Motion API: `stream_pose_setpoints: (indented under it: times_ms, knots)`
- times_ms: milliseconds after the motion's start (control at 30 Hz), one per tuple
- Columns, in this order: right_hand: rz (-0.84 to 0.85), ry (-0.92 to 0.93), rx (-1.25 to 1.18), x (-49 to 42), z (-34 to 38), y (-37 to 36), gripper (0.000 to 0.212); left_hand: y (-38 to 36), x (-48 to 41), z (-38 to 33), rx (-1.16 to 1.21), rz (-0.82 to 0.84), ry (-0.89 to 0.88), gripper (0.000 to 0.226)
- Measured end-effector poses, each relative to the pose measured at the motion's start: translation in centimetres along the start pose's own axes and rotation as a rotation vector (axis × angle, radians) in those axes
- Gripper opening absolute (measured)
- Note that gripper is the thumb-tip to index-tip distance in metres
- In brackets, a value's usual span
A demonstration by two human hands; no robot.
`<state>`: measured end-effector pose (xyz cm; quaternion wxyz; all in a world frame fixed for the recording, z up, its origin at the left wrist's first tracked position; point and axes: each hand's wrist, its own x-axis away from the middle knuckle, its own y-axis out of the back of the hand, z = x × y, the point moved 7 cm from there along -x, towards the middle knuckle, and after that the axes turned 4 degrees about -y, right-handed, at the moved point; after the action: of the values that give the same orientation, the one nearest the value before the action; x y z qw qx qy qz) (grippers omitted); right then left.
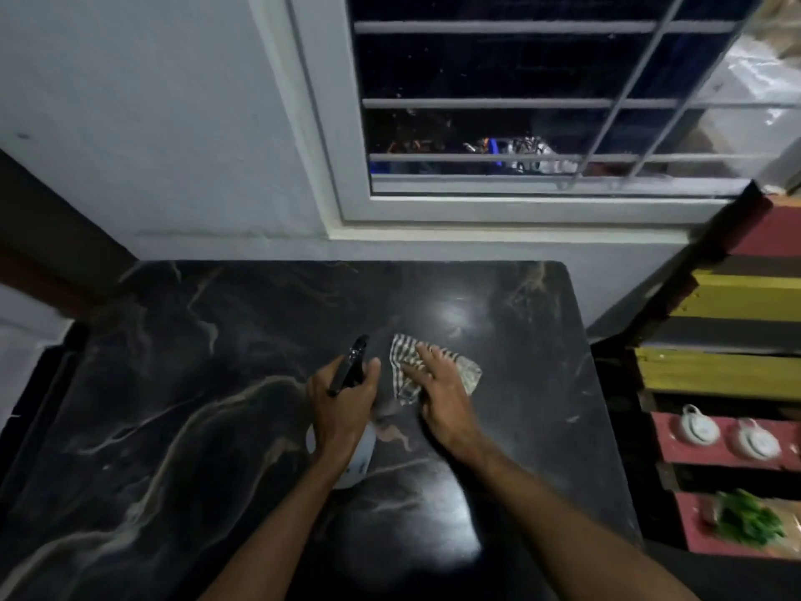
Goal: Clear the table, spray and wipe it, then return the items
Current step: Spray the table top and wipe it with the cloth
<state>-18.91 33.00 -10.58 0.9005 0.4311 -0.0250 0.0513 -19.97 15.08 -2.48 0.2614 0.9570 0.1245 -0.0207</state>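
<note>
Left hand (342, 405) curled round spray bottle (362, 455), right hand (442, 394) flat, fingers (427, 360) straight over checked cloth (471, 371)

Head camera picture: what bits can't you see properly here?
Spray bottle: head view; the left hand grips its neck and hides much of it; any label is too small to read.
Cloth: head view; the right hand lies flat over its middle.
Table: head view; its near edge is cut off by the picture's bottom.
Green bundle at far right: head view; too blurred to identify.
</note>
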Motion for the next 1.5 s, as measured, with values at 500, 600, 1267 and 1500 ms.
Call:
stream_pose_setpoints:
  times_ms: [500, 600, 1267, 1500]
  knots:
    - [0.022, 0.043, 0.113, -17.3, 3.4, 0.5, 0.067, 1.0, -7.8, 1.9, -0.018, -0.073, -0.085, 0.035]
    - [-0.098, -0.081, 0.113, -15.8, -1.8, 5.6, 0.068, 0.4, -7.3, 1.1, 0.013, -0.060, -0.090, 0.034]
    - [-0.049, 0.115, 0.028, 19.0, -12.4, 10.8, 0.038, -10.6, 13.8, -12.0, -0.112, 0.023, -0.212, 0.041]
    - [-0.108, -0.192, -0.400, 28.7, -16.6, 15.9, 0.040, -12.2, 21.3, -15.0, -0.076, 0.096, -0.076, 0.041]
